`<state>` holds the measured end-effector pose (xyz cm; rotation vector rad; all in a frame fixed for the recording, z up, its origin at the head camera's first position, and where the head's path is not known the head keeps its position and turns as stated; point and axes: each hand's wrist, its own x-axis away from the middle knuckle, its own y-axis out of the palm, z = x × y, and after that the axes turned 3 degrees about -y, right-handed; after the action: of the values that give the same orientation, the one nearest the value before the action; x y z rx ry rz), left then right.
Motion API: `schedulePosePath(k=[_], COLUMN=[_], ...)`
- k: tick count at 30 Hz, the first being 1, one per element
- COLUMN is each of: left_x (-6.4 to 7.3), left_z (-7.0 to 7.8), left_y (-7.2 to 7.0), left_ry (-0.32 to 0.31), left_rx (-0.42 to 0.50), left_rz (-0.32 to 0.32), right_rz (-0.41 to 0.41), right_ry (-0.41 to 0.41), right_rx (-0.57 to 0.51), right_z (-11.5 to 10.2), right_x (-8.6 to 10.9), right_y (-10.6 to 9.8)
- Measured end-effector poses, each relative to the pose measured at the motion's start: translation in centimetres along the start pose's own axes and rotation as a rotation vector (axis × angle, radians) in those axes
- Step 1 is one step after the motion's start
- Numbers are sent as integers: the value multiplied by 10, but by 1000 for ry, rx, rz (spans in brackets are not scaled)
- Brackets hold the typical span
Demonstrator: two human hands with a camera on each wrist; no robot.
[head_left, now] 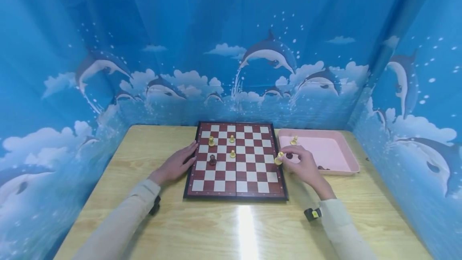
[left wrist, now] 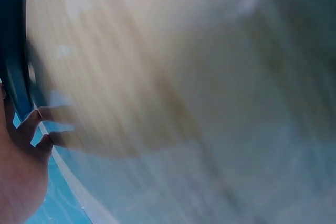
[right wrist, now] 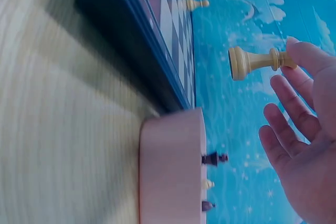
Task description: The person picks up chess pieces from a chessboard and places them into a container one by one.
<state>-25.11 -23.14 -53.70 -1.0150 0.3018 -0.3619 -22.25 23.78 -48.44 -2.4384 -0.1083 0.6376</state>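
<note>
My right hand [head_left: 301, 165] pinches a cream chess piece [right wrist: 252, 62] by its top between thumb and index finger, with the base hanging free. In the head view the piece is over the right edge of the chessboard [head_left: 252, 187]; the fingertips cover its top. My left hand [head_left: 175, 163] rests at the board's left edge, fingers extended and touching the rim. On the board's left half stand a larger cream piece [head_left: 211, 142], two cream pawns, one farther back [head_left: 232, 139] and one nearer [head_left: 232, 154], and a dark piece [head_left: 213, 160].
A pink tray [head_left: 344, 151] sits right of the board, holding a cream piece [head_left: 294, 140] and several dark pieces [head_left: 323, 168]. The wooden table [head_left: 202, 228] extends around them. A blue dolphin-print curtain [head_left: 202, 31] stands behind and at both sides.
</note>
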Motion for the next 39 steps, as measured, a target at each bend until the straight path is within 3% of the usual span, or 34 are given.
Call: schedulePosePath(k=[11, 19, 27, 39], left_x=[0, 1, -1, -2], left_z=[-1, -3, 0, -2], left_y=[-1, 0, -2, -1], left_ry=[-20, 19, -25, -33], left_rx=[15, 7, 8, 5], left_rz=[-13, 11, -16, -27], right_rz=[80, 106, 142, 113], right_ry=[-4, 81, 77, 114], right_rx=[34, 92, 127, 150], right_z=[17, 27, 35, 59], right_x=[3, 4, 4, -1], right_y=[-25, -39, -52, -63])
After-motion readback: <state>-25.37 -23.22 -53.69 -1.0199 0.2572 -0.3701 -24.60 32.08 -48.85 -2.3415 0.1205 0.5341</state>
